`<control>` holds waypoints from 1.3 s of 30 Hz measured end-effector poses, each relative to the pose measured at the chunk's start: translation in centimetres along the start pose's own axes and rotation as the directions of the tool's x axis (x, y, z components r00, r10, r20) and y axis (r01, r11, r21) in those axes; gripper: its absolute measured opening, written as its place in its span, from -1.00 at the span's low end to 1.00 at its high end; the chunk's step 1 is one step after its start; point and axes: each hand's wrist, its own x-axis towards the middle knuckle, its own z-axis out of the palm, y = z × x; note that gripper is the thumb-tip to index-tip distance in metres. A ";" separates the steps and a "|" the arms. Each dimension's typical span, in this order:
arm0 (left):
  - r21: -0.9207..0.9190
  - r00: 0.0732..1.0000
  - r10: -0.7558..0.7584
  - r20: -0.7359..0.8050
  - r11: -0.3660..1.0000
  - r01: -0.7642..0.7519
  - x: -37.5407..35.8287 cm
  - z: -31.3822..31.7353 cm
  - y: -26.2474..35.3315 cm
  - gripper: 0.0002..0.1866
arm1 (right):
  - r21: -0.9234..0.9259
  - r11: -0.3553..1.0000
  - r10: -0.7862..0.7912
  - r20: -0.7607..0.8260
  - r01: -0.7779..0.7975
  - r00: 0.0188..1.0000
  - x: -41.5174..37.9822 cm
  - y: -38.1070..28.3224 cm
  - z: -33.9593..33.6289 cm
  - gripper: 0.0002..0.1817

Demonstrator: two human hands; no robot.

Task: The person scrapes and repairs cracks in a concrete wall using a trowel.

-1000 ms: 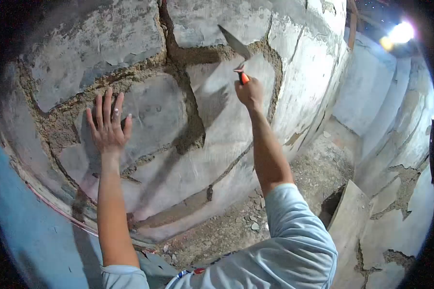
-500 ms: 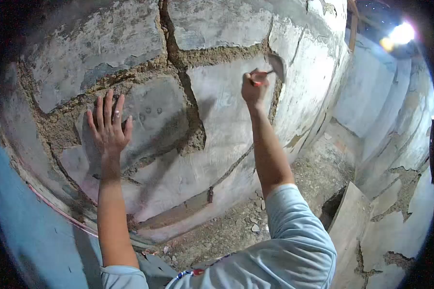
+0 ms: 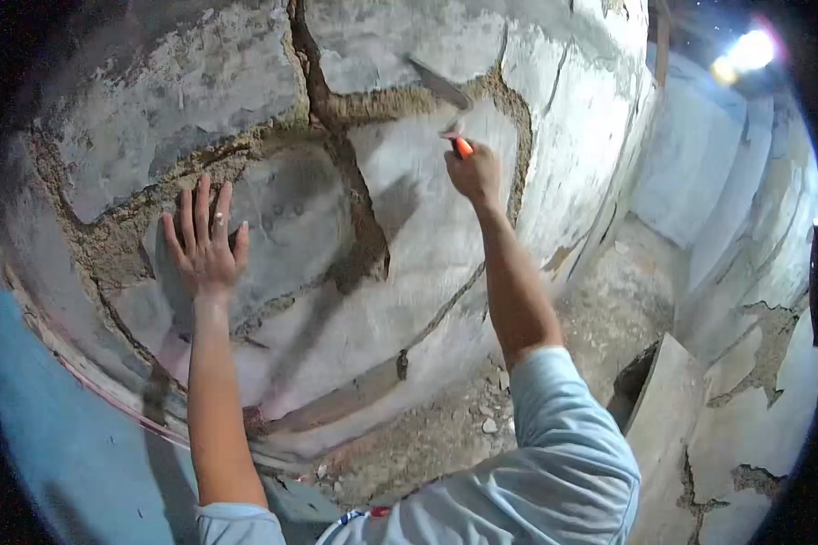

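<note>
My left hand (image 3: 206, 241) lies flat with spread fingers on the grey plastered wall (image 3: 409, 173), at the left, its fingertips near a rough brown gap in the plaster. My right hand (image 3: 475, 173) is closed around the orange handle of a trowel (image 3: 441, 84). The trowel's metal blade points up and left, over the brown horizontal gap (image 3: 382, 104) at the upper middle. Whether the blade touches the wall cannot be told. A dark crack (image 3: 359, 186) runs down the wall between my two hands.
Rubble (image 3: 468, 413) covers the floor below the wall. A flat slab (image 3: 659, 395) leans at the lower right, beside another wall with broken plaster (image 3: 763, 363). A bright lamp (image 3: 752, 52) shines at the upper right. Blue wall surface (image 3: 64, 409) is at the lower left.
The trowel blade has swung from the right of my right hand to its upper left, and that hand has shifted slightly left and down. My left hand has stayed in place.
</note>
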 end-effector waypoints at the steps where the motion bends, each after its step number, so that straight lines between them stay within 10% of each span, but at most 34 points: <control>1: -0.031 0.999 0.021 -0.033 0.999 -0.022 0.3 -0.1 -0.1 -0.42 | 0.277 0.957 -0.053 -0.127 0.087 0.991 -0.2 -0.5 -0.5 -0.92; 5: 0.028 0.999 -0.009 0.046 1.000 0.008 0.3 -0.8 0.2 -0.42 | 0.494 0.851 0.095 -0.477 0.177 0.874 2.0 0.9 2.8 -0.92; 8: 0.034 1.000 0.002 0.030 0.999 -0.003 0.2 -0.5 0.1 -0.42 | -0.092 0.994 0.070 0.163 -0.056 0.984 1.0 1.8 0.3 -0.83; 11: 0.039 1.000 -0.015 0.025 0.999 0.014 0.3 -0.2 0.1 -0.42 | 0.255 0.967 0.016 -0.121 0.015 0.993 0.2 1.3 0.1 -0.79; 14: 0.025 1.000 -0.005 0.028 1.000 0.004 0.3 -0.7 0.2 -0.42 | 0.210 0.962 -0.071 -0.430 0.176 0.900 1.1 1.7 2.3 -0.78; 15: 0.029 0.998 -0.020 0.059 0.999 0.018 0.3 -0.8 0.3 -0.42 | 0.280 0.960 0.013 -0.125 0.023 0.992 0.9 2.4 2.0 -0.76; 16: 0.012 0.998 -0.015 0.056 1.000 0.014 0.1 -0.9 0.4 -0.42 | -0.138 0.980 0.159 0.118 -0.142 0.980 1.4 3.3 2.7 -0.77; 22: 0.025 0.999 -0.001 0.039 1.000 0.000 0.5 -1.0 0.2 -0.41 | 0.343 0.934 0.014 -0.312 0.100 0.950 1.1 -0.6 -0.8 -0.85; 23: 0.004 1.000 0.000 0.004 1.000 0.000 0.4 -0.6 0.2 -0.41 | 0.139 0.962 -0.148 -0.452 0.234 0.880 1.8 -0.1 -0.2 -0.87; 25: -0.006 1.000 -0.003 0.028 1.000 0.003 0.3 -0.6 0.3 -0.41 | 0.277 0.959 0.075 -0.064 -0.055 0.995 1.5 0.8 0.9 -0.89; 26: -0.007 0.999 0.000 0.035 1.000 0.000 0.4 -0.8 0.1 -0.41 | -0.147 0.976 0.187 0.177 -0.162 0.966 1.8 2.0 0.7 -0.87; 28: 0.010 1.000 -0.007 0.028 1.000 0.007 0.2 -0.5 0.0 -0.41 | -0.130 0.990 -0.061 -0.057 0.053 0.997 0.8 2.9 0.2 -0.89; 30: 0.014 0.999 -0.016 0.049 1.000 0.015 0.3 -0.9 0.3 -0.42 | 0.308 0.936 -0.060 -0.341 0.172 0.938 2.1 2.1 1.0 -0.88; 33: 0.019 0.999 -0.009 0.034 1.000 0.009 0.4 -0.8 0.3 -0.42 | 0.425 0.895 0.027 -0.351 0.133 0.936 2.1 3.2 1.1 -0.81; 35: 0.024 0.999 0.003 0.034 1.000 -0.004 0.1 -0.9 0.4 -0.42 | -0.064 0.993 -0.094 0.025 0.096 0.995 2.8 6.9 2.6 -0.79; 37: 0.041 1.000 0.019 0.014 0.999 -0.020 0.2 -0.8 0.2 -0.43 | 0.192 0.977 0.087 0.048 -0.094 0.995 1.5 4.1 0.0 -0.78; 39: 0.030 1.000 0.016 -0.010 0.999 -0.016 0.2 -0.1 0.1 -0.43 | 0.198 0.973 -0.079 -0.191 0.117 0.978 1.8 4.9 0.3 -0.80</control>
